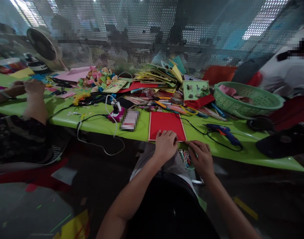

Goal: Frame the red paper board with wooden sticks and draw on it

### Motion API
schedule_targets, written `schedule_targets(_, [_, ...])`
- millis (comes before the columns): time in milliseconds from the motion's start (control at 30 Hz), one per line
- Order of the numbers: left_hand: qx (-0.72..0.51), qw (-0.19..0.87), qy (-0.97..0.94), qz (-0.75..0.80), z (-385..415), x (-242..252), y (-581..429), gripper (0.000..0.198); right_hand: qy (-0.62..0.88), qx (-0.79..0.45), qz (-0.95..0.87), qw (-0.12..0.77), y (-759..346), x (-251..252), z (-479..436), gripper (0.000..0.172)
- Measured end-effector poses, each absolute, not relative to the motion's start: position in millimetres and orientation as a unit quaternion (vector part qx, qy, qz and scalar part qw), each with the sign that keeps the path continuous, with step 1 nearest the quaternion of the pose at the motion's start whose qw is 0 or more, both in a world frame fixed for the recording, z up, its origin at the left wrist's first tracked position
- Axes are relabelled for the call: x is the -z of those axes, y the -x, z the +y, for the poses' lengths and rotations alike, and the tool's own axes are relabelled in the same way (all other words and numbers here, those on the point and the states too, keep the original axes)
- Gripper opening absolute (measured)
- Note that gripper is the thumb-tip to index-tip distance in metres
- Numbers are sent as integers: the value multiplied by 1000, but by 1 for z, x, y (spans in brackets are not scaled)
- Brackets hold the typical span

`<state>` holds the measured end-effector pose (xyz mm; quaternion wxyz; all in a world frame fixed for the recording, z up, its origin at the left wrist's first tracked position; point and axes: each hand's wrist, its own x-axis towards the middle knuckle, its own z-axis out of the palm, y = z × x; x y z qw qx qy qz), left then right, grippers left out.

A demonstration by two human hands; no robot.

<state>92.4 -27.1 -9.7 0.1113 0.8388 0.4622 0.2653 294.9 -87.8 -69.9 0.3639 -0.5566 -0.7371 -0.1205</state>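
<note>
A red card (166, 125) with a pale edge lies flat on the green table (99, 124), at its near edge. My left hand (166, 144) rests on the card's near edge with its fingers curled down onto it. My right hand (201, 156) is just right of it at the table edge, fingers bent, beside a small bunch of thin coloured sticks (184, 157) below the edge. Whether the right hand holds the sticks is not clear.
A blue glue gun (223, 131) with a black cord lies right of the card. Behind are scattered papers, pens, a green picture card (195, 89) and a green basket (248, 99). A phone (129, 120) and charger lie left. Other people sit at the left and far right; a fan (42, 44) stands at the back left.
</note>
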Motion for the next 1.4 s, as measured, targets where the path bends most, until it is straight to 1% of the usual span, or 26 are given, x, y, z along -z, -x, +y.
schedule_targets(233, [-258,105,-846,455,-28,8,-90,5,558,122,-739,357,-294,73,-86,40])
schedule_targets(467, [-287,85,-847,439,-40,12,-59,23,554,126,-731,378,-297,70,-89,51])
schedule_targets(800, [-316,71,-815,481,-49,31,-21,35,572,127,-738,336,-294,76,-87,40])
schedule_targets(933, [-322,71,-805,492,-50,36,-17,40,574,137,-729,347,-291,77,-90,37])
schedule_targets(1167, [-339,70,-796,496,-49,41,-3,38,556,150,-718,390,-278,76,-96,32])
schedule_targets(1267, [-353,68,-791,494,-49,43,0,37,546,147,-721,401,-274,71,-96,33])
schedule_targets(1400, [-371,68,-783,495,-49,42,4,28,543,126,-726,402,-278,61,-93,36])
